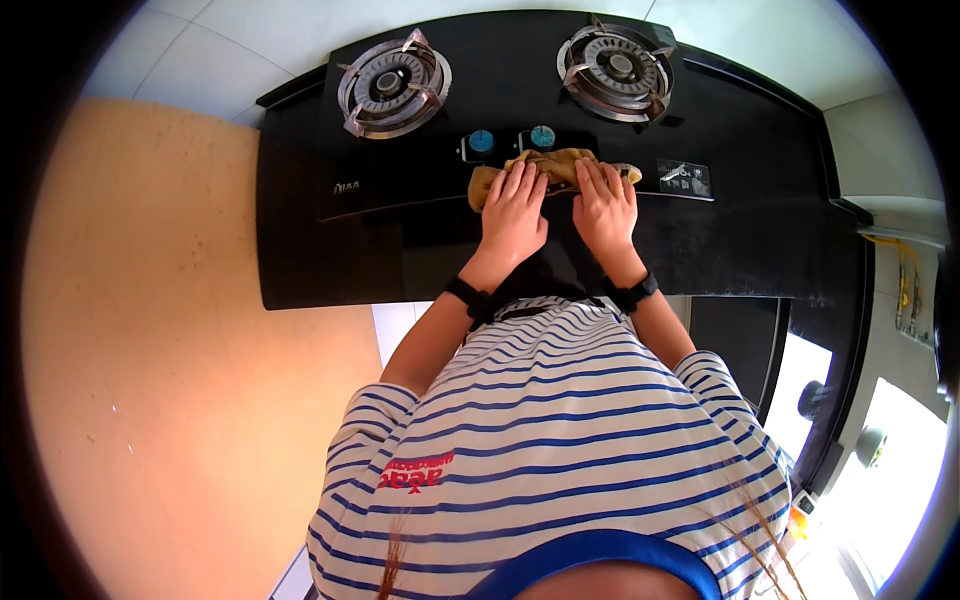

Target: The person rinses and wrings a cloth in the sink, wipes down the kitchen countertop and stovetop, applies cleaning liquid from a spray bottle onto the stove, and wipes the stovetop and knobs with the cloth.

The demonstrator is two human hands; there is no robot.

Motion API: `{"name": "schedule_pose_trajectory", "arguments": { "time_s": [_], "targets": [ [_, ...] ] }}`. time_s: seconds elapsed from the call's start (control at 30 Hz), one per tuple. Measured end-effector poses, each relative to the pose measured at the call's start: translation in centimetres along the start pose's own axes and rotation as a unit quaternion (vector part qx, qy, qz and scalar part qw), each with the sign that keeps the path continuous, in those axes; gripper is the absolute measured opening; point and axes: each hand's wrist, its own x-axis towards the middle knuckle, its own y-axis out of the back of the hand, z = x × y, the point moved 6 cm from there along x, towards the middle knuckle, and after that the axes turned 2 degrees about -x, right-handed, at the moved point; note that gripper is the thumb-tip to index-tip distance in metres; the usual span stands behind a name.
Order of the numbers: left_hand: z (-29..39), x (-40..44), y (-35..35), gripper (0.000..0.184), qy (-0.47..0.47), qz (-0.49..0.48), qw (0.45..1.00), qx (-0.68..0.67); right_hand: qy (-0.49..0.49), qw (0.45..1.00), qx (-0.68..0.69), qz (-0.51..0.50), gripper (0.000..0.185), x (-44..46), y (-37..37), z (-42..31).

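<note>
A bunched yellow-brown cloth [557, 165] lies along the front edge of the black glass gas stove [420, 180], just in front of two blue-topped knobs. My left hand [513, 212] presses on the cloth's left part, its fingers close together and bent over the fabric. On the right part, my right hand [606, 208] grips the cloth in the same way. Both hands are side by side with a small gap between them. The underside of the cloth and the fingertips' contact with it are partly hidden.
Two burners with metal pan supports, a left burner [393, 83] and a right burner [618, 70], stand behind the knobs. A sticker [685, 178] is at the stove's right front. The black countertop [740, 240] surrounds the stove, with a tan wooden surface [190, 320] to the left.
</note>
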Motion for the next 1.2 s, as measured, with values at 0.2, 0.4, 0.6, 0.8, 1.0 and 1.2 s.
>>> {"name": "schedule_pose_trajectory", "arguments": {
  "time_s": [0.2,0.4,0.6,0.8,1.0,1.2],
  "targets": [
    [0.1,1.1,-1.1,0.065,0.017,0.003,0.998,0.054,0.020,0.999,0.021,0.024,0.032,4.4,-3.7,1.2],
    [0.4,1.7,-2.3,0.070,0.052,-0.001,0.996,0.070,0.079,0.994,0.082,0.002,0.028,7.3,-6.3,1.7],
    [0.3,2.0,-3.4,0.073,0.054,-0.003,0.986,0.159,0.074,0.992,0.098,-0.016,0.031,7.5,-7.1,1.9],
    [0.0,2.4,-2.9,0.056,0.002,-0.001,0.992,0.123,0.025,0.994,0.099,-0.033,0.036,6.5,-7.7,2.8],
    [-0.5,1.0,-2.4,0.065,-0.023,-0.010,0.994,0.106,0.017,0.997,0.074,-0.018,0.035,3.8,-5.8,2.3],
    [-0.8,-1.2,0.8,0.047,-0.067,0.061,0.995,-0.044,0.001,0.990,0.139,-0.023,0.029,-0.2,-2.9,1.6]
  ]
}}
